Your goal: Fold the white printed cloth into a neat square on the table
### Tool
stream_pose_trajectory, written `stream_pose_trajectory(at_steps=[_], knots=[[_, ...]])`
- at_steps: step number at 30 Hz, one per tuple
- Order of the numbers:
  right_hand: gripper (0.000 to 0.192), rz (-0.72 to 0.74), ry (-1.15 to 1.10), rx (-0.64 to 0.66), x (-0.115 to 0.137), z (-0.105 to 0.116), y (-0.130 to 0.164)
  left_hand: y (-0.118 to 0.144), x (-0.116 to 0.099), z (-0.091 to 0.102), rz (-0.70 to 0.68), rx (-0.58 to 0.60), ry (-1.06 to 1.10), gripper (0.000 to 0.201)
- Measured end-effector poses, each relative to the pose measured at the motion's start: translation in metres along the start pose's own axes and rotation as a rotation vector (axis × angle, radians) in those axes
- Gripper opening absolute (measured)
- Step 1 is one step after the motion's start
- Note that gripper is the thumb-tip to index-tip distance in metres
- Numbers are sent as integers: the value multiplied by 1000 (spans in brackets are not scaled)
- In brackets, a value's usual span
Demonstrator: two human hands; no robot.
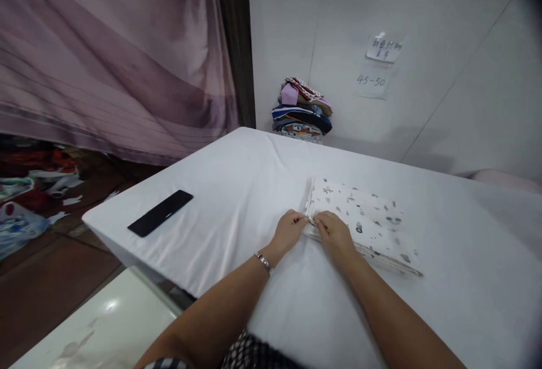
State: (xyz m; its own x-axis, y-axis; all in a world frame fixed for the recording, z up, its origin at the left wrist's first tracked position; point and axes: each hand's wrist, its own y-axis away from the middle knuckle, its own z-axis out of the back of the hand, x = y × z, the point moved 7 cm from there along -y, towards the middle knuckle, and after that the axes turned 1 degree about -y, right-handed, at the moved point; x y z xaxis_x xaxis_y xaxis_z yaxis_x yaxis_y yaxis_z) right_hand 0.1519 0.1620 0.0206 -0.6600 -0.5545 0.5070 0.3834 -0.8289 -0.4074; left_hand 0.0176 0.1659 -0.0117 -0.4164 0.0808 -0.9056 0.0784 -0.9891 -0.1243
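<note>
now left hand (290, 228) & right hand (334, 233) both pinch folded cloth's (364, 222) near-left corner, cloth just beyond fingers.

White-clothed table (237, 188) bears folded patterned cloth (372, 222); black phone (161, 212); clothes stack (302, 109).

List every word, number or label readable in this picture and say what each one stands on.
"45-50": handwritten on the lower paper sheet stuck to the wall.
Upper paper note: handwritten characters, too blurred to read.
Folded printed cloth under both hands: small dark marks only, no readable text.
</note>
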Motion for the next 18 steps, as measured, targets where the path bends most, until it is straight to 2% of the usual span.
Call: stream_pose_trajectory(at_steps=[4,9,15,18], knots=[[25,0,-5,-2,4,1,0,-1,0,1,34,3,-34,35],[23,-5,8,5,4,-1,-1,-3,4,0,47,-19,-19,31],[25,-38,-110,-26,-4,-2,-2,-2,3,0,49,-24,6,24],[24,-62,-204,-89,-6,4,-2,-1,-1,1,28,-36,7,21]])
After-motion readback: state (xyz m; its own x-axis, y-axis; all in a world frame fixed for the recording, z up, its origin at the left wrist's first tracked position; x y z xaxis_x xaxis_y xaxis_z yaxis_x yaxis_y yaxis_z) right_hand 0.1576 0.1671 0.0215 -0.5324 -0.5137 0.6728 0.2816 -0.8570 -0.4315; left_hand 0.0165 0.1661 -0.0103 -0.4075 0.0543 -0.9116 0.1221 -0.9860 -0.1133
